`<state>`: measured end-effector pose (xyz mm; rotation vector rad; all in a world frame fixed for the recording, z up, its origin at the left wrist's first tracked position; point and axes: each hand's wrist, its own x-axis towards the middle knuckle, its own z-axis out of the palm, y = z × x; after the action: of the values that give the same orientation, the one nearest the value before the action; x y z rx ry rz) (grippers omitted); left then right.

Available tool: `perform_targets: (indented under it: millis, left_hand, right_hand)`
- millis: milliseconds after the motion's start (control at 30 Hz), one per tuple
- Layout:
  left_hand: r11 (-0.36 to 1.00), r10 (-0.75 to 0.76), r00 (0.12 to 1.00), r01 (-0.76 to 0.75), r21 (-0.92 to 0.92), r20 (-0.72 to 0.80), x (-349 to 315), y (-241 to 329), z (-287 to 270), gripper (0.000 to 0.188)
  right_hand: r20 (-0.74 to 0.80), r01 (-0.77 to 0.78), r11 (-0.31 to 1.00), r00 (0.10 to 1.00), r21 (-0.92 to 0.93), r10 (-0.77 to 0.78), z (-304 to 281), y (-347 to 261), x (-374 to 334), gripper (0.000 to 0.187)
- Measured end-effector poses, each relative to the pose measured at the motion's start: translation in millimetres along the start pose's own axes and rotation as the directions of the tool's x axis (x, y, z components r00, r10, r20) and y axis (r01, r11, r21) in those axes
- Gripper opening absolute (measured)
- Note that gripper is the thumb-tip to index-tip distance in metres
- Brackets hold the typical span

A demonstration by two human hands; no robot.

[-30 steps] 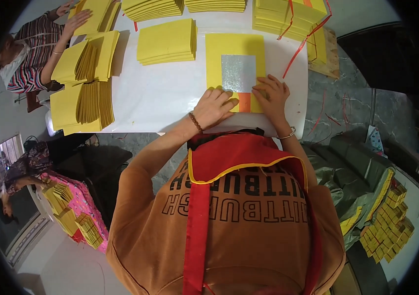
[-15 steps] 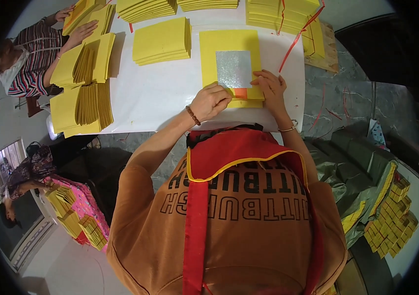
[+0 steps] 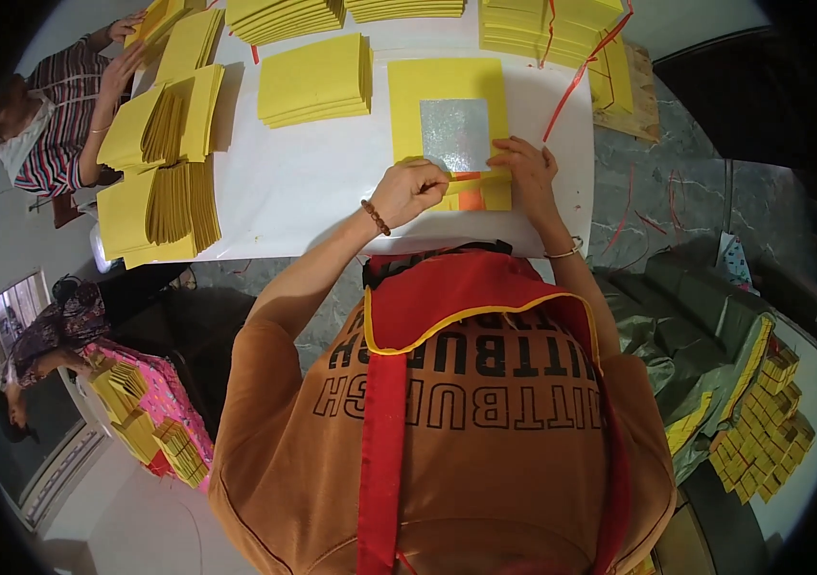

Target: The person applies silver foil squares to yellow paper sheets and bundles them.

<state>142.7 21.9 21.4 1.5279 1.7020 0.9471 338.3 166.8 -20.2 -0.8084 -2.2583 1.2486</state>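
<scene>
A yellow paper sheet (image 3: 406,105) with a shiny silver square (image 3: 454,132) lies on the white table in front of me. Its near edge is lifted as a narrow band, and an orange patch (image 3: 471,199) shows below this band. My left hand (image 3: 412,195) pinches the band at its left end, fingers curled. On the sheet's right edge, my right hand (image 3: 527,172) has bent fingers around the paper near the band's other end. Part of the edge is hidden by my fingers.
Yellow paper stacks stand on the table (image 3: 308,182), including a pile (image 3: 310,81) ahead and fanned bundles (image 3: 164,206) at left. Red string (image 3: 571,96) hangs at right. A co-worker (image 3: 63,105) sits far left; another person (image 3: 54,335) is behind, beside a pink-covered table (image 3: 178,383).
The sheet's near edge has been raised, uncovering orange beneath it. My left hand has shifted slightly, while my right stays at the edge. The co-worker's nearer hand has drawn back from a yellow stack.
</scene>
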Motion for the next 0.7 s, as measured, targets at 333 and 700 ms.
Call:
perform_targets:
  millis: [333, 700]
  left_hand:
    - [0.997, 0.072, 0.983, -0.067, -0.039, 0.171, 3.6, 1.6, -38.5, 0.040]
    - [0.754, 0.295, 0.955, -0.221, 0.619, -0.018, -12.7, -14.0, -36.6, 0.041]
  right_hand:
    - [0.041, 0.085, 0.978, 0.996, -0.191, -0.078, 2.9, -2.8, -3.5, 0.027]
    - [0.063, 0.137, 0.989, 0.989, -0.054, -0.134, -15.6, -12.1, -5.9, 0.021]
